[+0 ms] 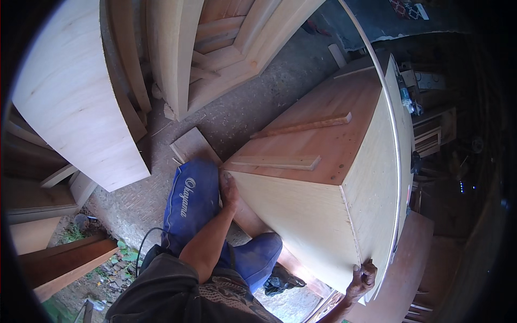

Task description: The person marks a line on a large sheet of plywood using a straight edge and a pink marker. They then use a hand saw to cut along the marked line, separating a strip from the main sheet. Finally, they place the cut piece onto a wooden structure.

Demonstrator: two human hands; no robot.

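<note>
A large box-shaped plywood cabinet (291, 215) lies in front of me, with a reddish-brown panel on its far side and pale panels toward me and on the right. At its left corner, my left hand (230, 194) grips the edge, the fingers partly hidden. My right hand (361, 281) is closed in a pinch at the near right corner, beside the seam between the pale panels. Whatever sits between those fingertips is too small to make out. A long thin pale strip (397, 161) runs along the right panel and ends close to this hand.
Two wooden battens (301, 126) cross the reddish panel. Wooden frames (215, 70) and a curved-looking pale plywood sheet (81, 97) stand at left. A short board (194, 144) lies on the concrete floor by my knee. A reddish sheet (401, 269) stands at right.
</note>
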